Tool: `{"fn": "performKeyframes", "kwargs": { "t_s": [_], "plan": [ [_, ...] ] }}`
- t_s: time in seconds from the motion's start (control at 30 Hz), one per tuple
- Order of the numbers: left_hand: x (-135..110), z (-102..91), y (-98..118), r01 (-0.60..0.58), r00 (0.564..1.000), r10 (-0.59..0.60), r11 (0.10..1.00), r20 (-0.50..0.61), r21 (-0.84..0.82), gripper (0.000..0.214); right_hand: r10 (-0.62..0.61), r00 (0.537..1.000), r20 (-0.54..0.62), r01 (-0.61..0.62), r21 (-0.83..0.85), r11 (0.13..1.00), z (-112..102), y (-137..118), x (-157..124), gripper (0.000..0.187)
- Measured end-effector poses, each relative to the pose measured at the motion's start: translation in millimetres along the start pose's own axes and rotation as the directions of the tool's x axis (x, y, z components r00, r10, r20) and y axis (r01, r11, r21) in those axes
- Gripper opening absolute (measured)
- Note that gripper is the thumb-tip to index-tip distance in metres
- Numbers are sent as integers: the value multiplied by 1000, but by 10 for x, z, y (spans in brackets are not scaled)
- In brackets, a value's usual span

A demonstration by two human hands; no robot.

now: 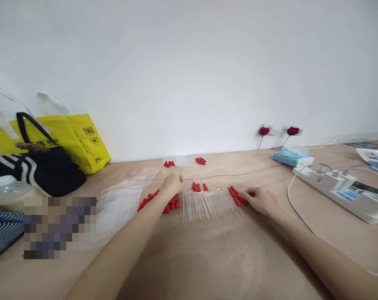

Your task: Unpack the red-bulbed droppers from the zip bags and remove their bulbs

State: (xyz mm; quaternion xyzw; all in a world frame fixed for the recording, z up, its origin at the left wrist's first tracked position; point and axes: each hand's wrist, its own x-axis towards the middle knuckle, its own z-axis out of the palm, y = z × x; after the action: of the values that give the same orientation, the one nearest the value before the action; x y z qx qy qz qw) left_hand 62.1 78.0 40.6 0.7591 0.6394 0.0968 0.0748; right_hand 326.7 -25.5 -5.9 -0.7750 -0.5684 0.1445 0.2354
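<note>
A row of clear thin dropper tubes (207,205) lies side by side on the table in front of me. My left hand (172,186) is above the row's left end, fingers pinched; what they hold, if anything, is too small to make out. Under that wrist is a pile of red rubber bulbs (172,205), partly hidden by my forearm. My right hand (260,201) is at the row's right end, its fingertips closed on a red rubber bulb (242,201) beside a few others. Just behind the row lie several droppers (196,186) with red bulbs fitted.
Clear plastic bags (121,200) lie at left, near a yellow bag (88,141) and a black bag (57,171). Against the wall is a packet (184,161) with red bulbs. A tissue pack (293,157), power strip (341,193) and white cable (296,208) are at right.
</note>
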Motion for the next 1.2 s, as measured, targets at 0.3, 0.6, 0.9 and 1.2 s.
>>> {"fn": "performKeyframes", "kwargs": {
  "t_s": [0.3, 0.6, 0.9, 1.2],
  "plan": [
    [329, 149, -34, 147, 985, -157, 982, 76, 121, 30, -12, 986, -168, 5, -40, 999, 70, -11, -7, 36],
    [-125, -69, 35, -120, 992, 122, 991, -31, 63, 18, -269, 823, -500, 256, -95, 962, 127, -91, -108, 28],
    [-1151, 205, -156, -446, 894, 339, 731, -292, -517, 20, -660, 566, -493, 719, -96, 688, 450, -696, -696, 16],
    [-1176, 328, 16, -148, 967, 242, 296, -76, -944, 26, -621, 726, -296, 678, 152, 720, 548, -848, -783, 12]
  ]
}}
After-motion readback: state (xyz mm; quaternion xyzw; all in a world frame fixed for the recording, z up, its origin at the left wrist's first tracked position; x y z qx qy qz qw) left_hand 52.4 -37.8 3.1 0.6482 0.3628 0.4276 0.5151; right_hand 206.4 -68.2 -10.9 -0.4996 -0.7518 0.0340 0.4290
